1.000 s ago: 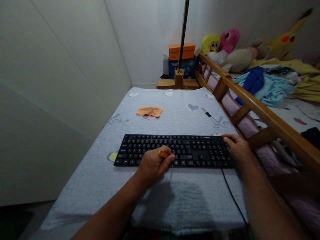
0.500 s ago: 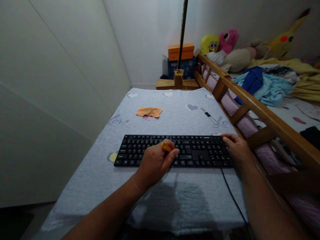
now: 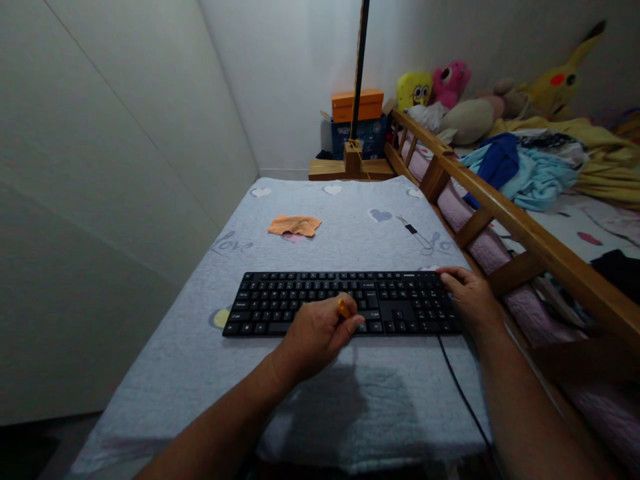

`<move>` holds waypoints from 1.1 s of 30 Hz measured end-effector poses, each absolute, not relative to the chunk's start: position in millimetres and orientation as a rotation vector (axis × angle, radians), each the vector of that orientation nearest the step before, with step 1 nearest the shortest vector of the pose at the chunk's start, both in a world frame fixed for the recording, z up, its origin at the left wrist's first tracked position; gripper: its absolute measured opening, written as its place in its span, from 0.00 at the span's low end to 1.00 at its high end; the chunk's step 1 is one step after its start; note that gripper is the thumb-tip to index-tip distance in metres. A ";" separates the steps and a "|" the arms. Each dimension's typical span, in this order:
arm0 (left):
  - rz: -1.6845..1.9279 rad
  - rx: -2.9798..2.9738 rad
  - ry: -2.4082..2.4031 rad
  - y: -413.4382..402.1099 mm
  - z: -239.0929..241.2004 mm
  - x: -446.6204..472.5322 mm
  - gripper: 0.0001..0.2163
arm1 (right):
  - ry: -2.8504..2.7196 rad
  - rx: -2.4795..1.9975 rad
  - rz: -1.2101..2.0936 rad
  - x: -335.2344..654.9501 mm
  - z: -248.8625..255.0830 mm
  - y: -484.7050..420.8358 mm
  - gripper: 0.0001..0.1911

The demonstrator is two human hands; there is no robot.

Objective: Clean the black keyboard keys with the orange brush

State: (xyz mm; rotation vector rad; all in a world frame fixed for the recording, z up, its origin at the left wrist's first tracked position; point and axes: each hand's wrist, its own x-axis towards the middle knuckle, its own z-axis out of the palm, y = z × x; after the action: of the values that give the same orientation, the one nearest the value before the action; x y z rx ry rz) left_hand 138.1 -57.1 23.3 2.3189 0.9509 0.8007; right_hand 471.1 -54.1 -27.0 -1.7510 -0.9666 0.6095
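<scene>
A black keyboard (image 3: 300, 301) lies across a grey cloth-covered table (image 3: 200, 373). My left hand (image 3: 320, 333) is closed around a small orange tool (image 3: 343, 308) and holds it over the keys near the middle of the front rows. My right hand (image 3: 470, 299) rests on the keyboard's right end, fingers curled over the far corner. The keyboard's black cable (image 3: 463, 393) runs off the front edge beside my right forearm.
An orange cloth (image 3: 294, 225) lies on the far left part of the table; a small black-and-metal tool (image 3: 417, 232) lies far right. A wooden bed rail (image 3: 505, 213) borders the right side, with clothes and plush toys behind. A white wall runs along the left.
My left hand has moved a little to the right along the keyboard with the orange tool and turned it more upright. My right hand stays on the right end.
</scene>
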 end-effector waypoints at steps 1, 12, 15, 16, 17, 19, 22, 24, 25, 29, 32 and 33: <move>0.790 2.292 0.959 -56.6 23.7 137.6 0.09 | -0.970 -1.751 0.602 470.8 -26.5 -54.3 0.12; 0.808 2.287 0.968 -55.0 19.5 138.9 0.08 | -0.960 -1.764 0.610 468.5 -24.1 -55.6 0.12; 0.740 2.204 0.901 -53.2 23.6 136.3 0.09 | -0.981 -1.764 0.596 468.7 -24.6 -55.7 0.12; 0.741 2.180 0.900 -52.6 24.6 135.1 0.10 | -0.989 -1.765 0.589 468.8 -24.7 -55.6 0.12; 0.757 2.166 0.914 -52.1 25.3 134.0 0.10 | -0.995 -1.765 0.582 469.0 -24.9 -55.5 0.12; 0.823 2.167 0.976 -51.7 25.1 132.5 0.09 | -0.999 -1.762 0.575 469.6 -25.3 -55.0 0.11; 0.889 2.183 1.050 -52.2 22.7 132.8 0.08 | -0.999 -1.754 0.576 471.3 -26.8 -53.9 0.11; 0.848 2.178 1.024 -52.6 22.0 133.9 0.08 | -1.006 -1.748 0.573 472.6 -28.0 -53.2 0.12; 0.814 2.165 0.983 -52.8 22.6 134.2 0.08 | -1.010 -1.747 0.571 473.1 -28.5 -53.0 0.12; 0.752 2.057 0.841 -52.6 30.1 131.6 0.10 | -0.995 -1.747 0.585 474.0 -30.2 -53.3 0.12; 0.788 1.979 0.898 -51.5 38.5 124.9 0.07 | -0.983 -1.752 0.596 473.8 -31.2 -54.3 0.12; 0.818 1.969 0.923 -50.7 41.3 122.1 0.06 | -0.979 -1.752 0.600 473.8 -31.4 -54.5 0.12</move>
State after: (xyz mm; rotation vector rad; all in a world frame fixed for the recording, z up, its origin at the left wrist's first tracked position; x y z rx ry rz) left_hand 122.1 -50.7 41.3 1.9686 0.9231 0.8182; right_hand 473.8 -54.5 -31.4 -1.7521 -0.9791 0.5996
